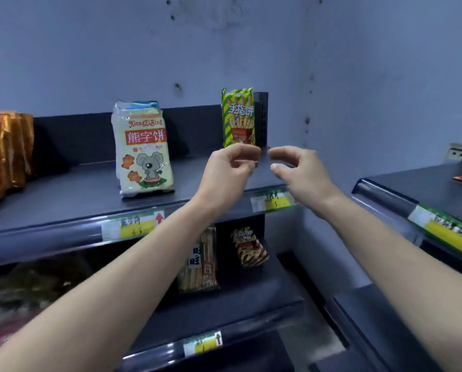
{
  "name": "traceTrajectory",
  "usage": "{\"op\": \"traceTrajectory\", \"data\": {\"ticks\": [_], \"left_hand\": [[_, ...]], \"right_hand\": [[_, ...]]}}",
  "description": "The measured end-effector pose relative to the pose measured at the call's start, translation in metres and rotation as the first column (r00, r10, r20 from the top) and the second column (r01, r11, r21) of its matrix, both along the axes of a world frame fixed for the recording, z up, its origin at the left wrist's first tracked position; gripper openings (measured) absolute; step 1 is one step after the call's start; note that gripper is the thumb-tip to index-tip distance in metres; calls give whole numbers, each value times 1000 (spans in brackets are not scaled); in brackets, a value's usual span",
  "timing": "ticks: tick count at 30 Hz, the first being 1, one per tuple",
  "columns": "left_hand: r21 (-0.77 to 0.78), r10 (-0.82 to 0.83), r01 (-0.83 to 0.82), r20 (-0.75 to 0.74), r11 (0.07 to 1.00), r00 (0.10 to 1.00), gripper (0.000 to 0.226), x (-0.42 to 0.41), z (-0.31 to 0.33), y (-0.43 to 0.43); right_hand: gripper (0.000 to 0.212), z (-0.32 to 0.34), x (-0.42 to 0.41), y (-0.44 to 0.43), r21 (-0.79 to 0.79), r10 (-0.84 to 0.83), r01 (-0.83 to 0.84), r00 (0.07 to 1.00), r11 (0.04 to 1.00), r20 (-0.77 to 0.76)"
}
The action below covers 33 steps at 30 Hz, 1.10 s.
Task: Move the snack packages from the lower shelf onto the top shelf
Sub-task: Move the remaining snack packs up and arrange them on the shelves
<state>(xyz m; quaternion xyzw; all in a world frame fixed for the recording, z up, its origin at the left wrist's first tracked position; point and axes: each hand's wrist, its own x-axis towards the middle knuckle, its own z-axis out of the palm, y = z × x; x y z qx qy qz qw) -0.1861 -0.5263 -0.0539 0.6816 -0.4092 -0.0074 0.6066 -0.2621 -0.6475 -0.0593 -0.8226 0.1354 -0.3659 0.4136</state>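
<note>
A green-and-yellow striped snack pack (237,116) stands upright at the back right of the top shelf (85,194). Just in front of its base, my left hand (231,167) and my right hand (295,170) hover with fingers loosely curled, holding nothing; my left fingers hide the pack's bottom edge. A cream pack with a cartoon bear (143,149) stands further left on the same shelf. On the lower shelf (251,296), a tall yellow striped pack (199,264) and a smaller brown striped pack (249,249) remain, the tall one partly behind my left forearm.
Gold foil packs (6,151) crowd the top shelf's far left. Dark bagged goods (28,294) fill the lower shelf's left side. A second shelf unit (425,189) juts in at the right, with a pack at its edge. Price labels line the shelf fronts.
</note>
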Motion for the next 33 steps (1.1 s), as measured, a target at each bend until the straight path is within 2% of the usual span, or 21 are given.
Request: {"op": "traceTrajectory", "data": {"ticks": [5,11,17,24,30,33], "left_hand": [[36,-111,112,-41,993,993,25,-48,-57,50],[207,-31,76,-212,975,977,26,-46,-143,58],[299,104,20,-393,954,914,25,-20,-197,37],[374,191,-27,-408,927,893,33,19,-236,-14],[440,255,-63,-395,896,883,43,50,-273,-65],[471,312,-89,-421,877,852,50,65,-288,-83]], "right_hand": [[24,-40,-64,47,47,-56,56,998,997,8],[25,-124,-77,65,77,-67,87,971,993,-228],[33,-187,-49,34,193,-55,129,935,973,-350],[44,-230,5,-20,204,25,76,891,976,-453],[36,-254,49,-58,195,61,35,883,980,-466],[37,-263,68,-73,254,94,35,874,967,-477]]}}
